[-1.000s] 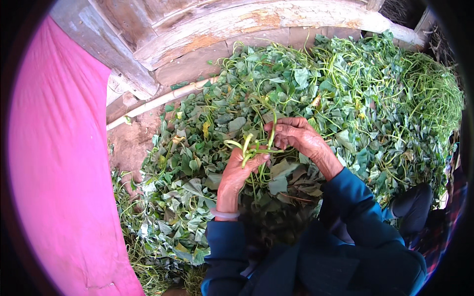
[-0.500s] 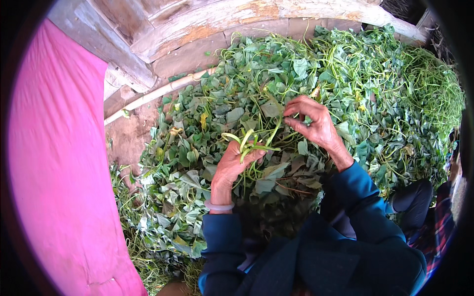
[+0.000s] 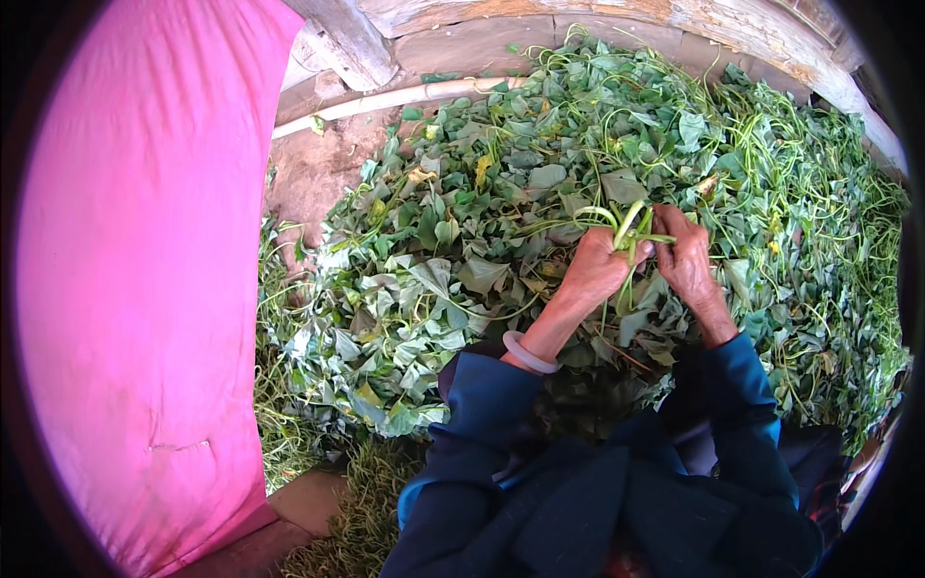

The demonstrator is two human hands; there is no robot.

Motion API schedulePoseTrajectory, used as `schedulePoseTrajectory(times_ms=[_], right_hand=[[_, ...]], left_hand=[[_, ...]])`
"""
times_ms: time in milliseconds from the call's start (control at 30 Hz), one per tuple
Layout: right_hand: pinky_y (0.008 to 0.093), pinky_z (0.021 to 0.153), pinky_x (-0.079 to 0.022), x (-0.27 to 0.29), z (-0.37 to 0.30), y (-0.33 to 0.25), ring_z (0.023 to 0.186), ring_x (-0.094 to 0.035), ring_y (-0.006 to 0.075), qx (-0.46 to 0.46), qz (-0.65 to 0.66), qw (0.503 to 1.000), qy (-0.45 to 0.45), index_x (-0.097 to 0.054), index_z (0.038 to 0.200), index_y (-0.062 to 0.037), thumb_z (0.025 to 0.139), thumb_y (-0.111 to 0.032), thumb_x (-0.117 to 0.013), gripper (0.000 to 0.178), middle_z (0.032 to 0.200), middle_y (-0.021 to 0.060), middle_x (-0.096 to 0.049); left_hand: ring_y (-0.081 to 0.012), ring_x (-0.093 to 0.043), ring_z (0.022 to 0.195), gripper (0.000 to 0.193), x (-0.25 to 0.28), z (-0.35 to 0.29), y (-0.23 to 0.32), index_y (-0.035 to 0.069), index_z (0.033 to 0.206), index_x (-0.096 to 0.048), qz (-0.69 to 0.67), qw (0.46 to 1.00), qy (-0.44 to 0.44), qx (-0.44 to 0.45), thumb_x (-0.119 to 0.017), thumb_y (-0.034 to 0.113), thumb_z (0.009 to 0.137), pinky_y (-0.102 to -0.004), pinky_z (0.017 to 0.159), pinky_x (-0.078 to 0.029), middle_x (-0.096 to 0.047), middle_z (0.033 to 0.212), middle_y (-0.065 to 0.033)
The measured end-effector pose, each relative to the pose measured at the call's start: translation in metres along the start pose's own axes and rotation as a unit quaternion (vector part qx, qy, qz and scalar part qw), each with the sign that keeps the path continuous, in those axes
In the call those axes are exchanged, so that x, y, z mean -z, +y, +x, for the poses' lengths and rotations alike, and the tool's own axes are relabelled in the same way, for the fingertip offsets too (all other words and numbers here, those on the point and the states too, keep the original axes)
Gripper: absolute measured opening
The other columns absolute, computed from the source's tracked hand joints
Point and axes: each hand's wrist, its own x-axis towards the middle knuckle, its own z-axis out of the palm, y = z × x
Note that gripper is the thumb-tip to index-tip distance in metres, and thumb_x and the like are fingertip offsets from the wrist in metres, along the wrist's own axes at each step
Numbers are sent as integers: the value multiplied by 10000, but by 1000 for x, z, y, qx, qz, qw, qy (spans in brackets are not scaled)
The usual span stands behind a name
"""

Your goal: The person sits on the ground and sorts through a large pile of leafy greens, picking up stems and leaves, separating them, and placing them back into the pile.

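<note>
A small bunch of thick green leaf stems (image 3: 630,220) sticks up out of my left hand (image 3: 594,270), whose fingers are closed around it. Close against it on the right, my right hand (image 3: 686,260) has its fingers bent in and pressed at the stems' right side. What those fingertips pinch is partly hidden. Both hands are over a wide heap of leafy green vines (image 3: 462,250), with wilted leaves and a few yellow ones. A pale bangle (image 3: 532,353) circles my left wrist.
A pink cloth (image 3: 154,270) hangs or lies along the left side. Behind the heap run a pale pole (image 3: 405,98) and a rough log (image 3: 617,10) against a low wall. Bare stems (image 3: 371,511) lie at the lower left, beside my dark blue sleeve (image 3: 482,405).
My right hand has come in from above right to meet the left hand at the stems. The view has turned, so the cloth and heap sit differently in it.
</note>
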Motion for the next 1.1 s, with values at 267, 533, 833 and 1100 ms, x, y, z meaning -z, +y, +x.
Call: schedulePoseTrajectory(times_ms=[267,533,833,1100], right_hand=[[212,396,-272,-2,15,54,464,-434,69,-419,377,812,151,-591,894,27,853,-133,-461,210,628,23,-551],[371,867,-410,-4,15,-8,955,-540,263,-33,91,994,-57,-586,1033,-33,766,-180,-639,310,1000,115,-601],[303,613,-451,-8,7,-20,653,-563,228,-34,280,938,-203,-574,937,13,834,-127,-556,175,764,104,-578],[347,573,-441,-13,3,-18,638,-571,259,-49,216,953,-208,-548,869,15,835,-65,-484,108,698,134,-572]], left_hand=[[-64,-446,443,149,12,-21,22,39,817,-638,-84,995,-30,42,-685,155,737,-203,384,-326,-609,658,-42],[-172,-591,539,217,58,-6,29,25,865,-589,-212,971,108,7,-648,216,779,-229,422,-372,-633,750,-116],[-133,-542,545,203,59,-1,25,20,867,-571,-239,967,90,10,-641,194,787,-227,428,-362,-629,766,-142],[-127,-565,592,152,62,-4,27,23,883,-593,-258,946,195,-14,-613,147,797,-204,427,-362,-640,789,-152]])
